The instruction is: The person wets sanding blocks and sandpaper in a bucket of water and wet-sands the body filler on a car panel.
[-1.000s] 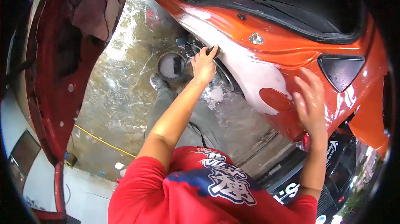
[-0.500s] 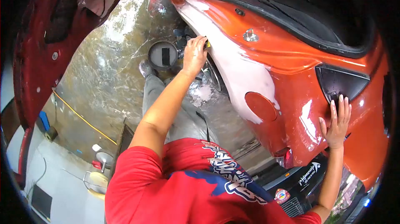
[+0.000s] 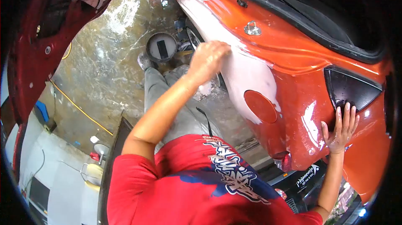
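Note:
An orange car body [image 3: 293, 99] has a pale, whitish patch [image 3: 247, 74] along its side, running past a round fuel flap [image 3: 260, 106]. My left hand [image 3: 208, 61] is at the wheel-side edge of that patch, slightly blurred, fingers curled and pressed together. What it holds is hidden by the fingers. My right hand [image 3: 340, 130] lies flat with fingers spread on the orange panel, its fingertips at the lower edge of a dark triangular window [image 3: 354, 89].
A round basin [image 3: 173, 45] with a dark rectangular piece [image 3: 162, 49] inside stands on the wet floor [image 3: 113, 65] near a wheel. A dark red open door [image 3: 35, 65] is at left. A yellow hose [image 3: 83, 108] crosses the floor. Another vehicle [image 3: 303, 181] is close behind the car.
My left hand has moved right and slightly down along the whitish patch. The small yellow-and-dark bit seen at its fingertips is now hidden. My right hand keeps its place on the panel.

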The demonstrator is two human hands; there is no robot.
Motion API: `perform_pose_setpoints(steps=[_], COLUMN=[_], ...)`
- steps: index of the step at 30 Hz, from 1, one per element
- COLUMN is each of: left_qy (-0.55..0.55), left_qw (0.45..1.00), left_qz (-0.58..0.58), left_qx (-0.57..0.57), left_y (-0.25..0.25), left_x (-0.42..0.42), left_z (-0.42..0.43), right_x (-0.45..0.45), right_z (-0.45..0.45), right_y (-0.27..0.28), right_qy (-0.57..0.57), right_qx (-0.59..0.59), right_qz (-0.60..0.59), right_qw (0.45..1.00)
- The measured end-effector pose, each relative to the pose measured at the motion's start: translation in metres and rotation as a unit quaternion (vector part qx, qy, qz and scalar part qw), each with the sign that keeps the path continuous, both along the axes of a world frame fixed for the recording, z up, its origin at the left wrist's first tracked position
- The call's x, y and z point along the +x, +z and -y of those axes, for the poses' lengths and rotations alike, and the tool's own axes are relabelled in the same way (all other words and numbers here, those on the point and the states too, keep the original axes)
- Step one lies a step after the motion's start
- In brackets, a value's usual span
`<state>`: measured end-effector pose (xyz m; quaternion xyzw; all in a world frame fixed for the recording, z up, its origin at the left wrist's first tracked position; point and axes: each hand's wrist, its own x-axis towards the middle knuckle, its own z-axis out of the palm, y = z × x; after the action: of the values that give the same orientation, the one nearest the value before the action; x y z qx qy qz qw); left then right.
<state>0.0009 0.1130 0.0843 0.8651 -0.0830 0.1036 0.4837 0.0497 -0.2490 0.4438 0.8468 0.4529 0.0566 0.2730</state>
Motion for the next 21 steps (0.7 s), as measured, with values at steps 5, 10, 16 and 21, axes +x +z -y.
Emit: perform_pose_setpoints(steps=[5, 10, 16, 21], left_qy=[0.024, -0.010, -0.025, -0.036], left_qw=[0.998, 0.997, 0.995, 0.995], left_qz=[-0.048, -0.057, -0.091, -0.048], left_qx=[0.015, -0.055, -0.011, -0.081], left_y=[-0.014, 0.033, 0.034, 0.107], left_x=[0.013, 0.009, 0.017, 0.015], left_z=[-0.010, 0.006, 0.005, 0.031], right_x=[-0.002, -0.003, -0.002, -0.004], right_z=[-0.002, -0.007, -0.008, -0.019], right_y=[0.001, -0.004, -0.005, -0.010], right_qy=[0.000, -0.005, -0.002, 0.001], right_qx=[0.002, 0.010, 0.016, 0.024], right_qz=[0.001, 0.008, 0.005, 0.008], right_qw=[1.000, 1.000, 1.000, 1.000])
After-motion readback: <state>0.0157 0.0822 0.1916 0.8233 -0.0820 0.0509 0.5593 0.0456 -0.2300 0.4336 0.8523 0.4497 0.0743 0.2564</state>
